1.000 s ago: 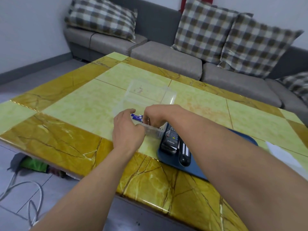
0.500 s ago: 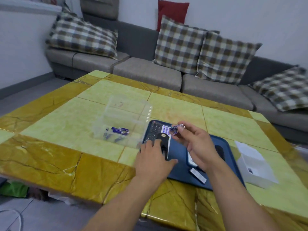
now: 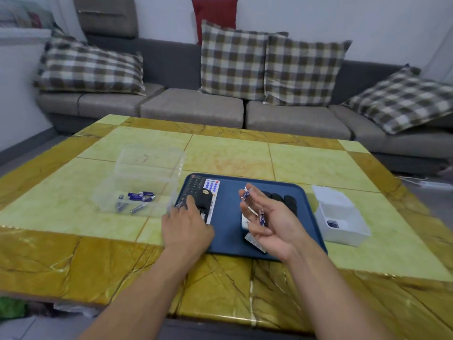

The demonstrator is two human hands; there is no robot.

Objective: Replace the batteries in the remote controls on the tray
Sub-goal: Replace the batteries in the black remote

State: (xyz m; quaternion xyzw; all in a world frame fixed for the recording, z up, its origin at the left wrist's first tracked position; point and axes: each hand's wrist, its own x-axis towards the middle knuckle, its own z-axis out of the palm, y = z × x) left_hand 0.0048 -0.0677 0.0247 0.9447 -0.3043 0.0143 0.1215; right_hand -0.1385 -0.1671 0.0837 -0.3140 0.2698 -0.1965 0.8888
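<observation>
Beyond both your hands runs the grey sofa (image 3: 196, 106) with its soft checked cushions (image 3: 232, 62). Under them lies the surface (image 3: 245, 153), glossy stone tile in pale green squares with a veined amber border.

The blue tray (image 3: 228, 217), a smooth rounded rectangle, sits beneath and between your hands. Just left of your left hand (image 3: 187, 229) stands the clear plastic box (image 3: 144, 182), thin-walled, with loose batteries (image 3: 141, 196) in purple wrap scattered at varied angles on its floor. Just right of your right hand (image 3: 272, 222) is the white box (image 3: 343, 217), matte and square-cornered, with something dark and purple in its well.

Your left hand lies palm down on the tray's near left part, fingers curled over the near end of the black remote (image 3: 204, 200), a rounded slab whose long axis runs away from you. Beside it, beyond your fingers, lie a dark keypad remote (image 3: 193, 185) and a white remote (image 3: 211, 186) with blue buttons, both pointing the same way.

Your right hand is palm up and loosely cupped above the tray. Its thumb and forefinger pinch one battery (image 3: 245, 194), a small cylinder tilted with its near end towards the left. A second battery (image 3: 262, 218) rests across the curled lower fingers, long axis roughly towards you. Behind that hand, black rounded remote ends (image 3: 284, 200) show; a white piece (image 3: 255, 242) lies under the wrist.
</observation>
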